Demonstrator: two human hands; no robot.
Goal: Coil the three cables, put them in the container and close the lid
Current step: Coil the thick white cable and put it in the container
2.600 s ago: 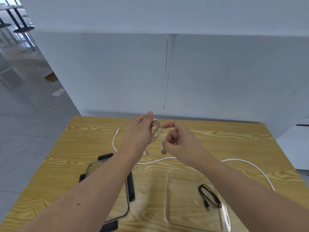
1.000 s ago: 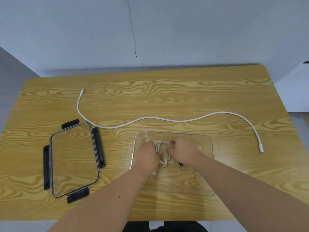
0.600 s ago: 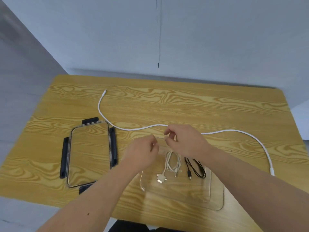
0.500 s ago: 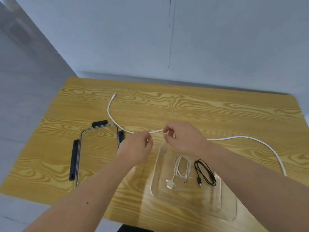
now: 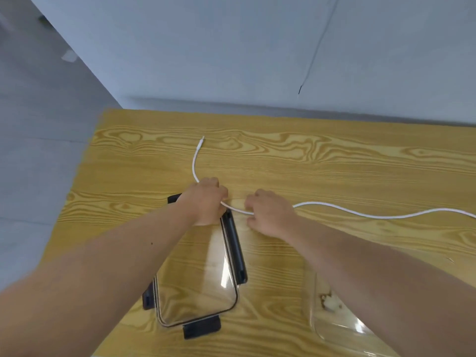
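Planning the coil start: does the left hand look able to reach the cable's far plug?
Probably yes: the plug lies on bare table just beyond the left hand, which already grips the white cable, nothing between.

The lid (image 5: 198, 274) is being seen lying left of the container (image 5: 334, 328) on the worktop (image 5: 334, 163), the cable (image 5: 373, 215) lying behind both.
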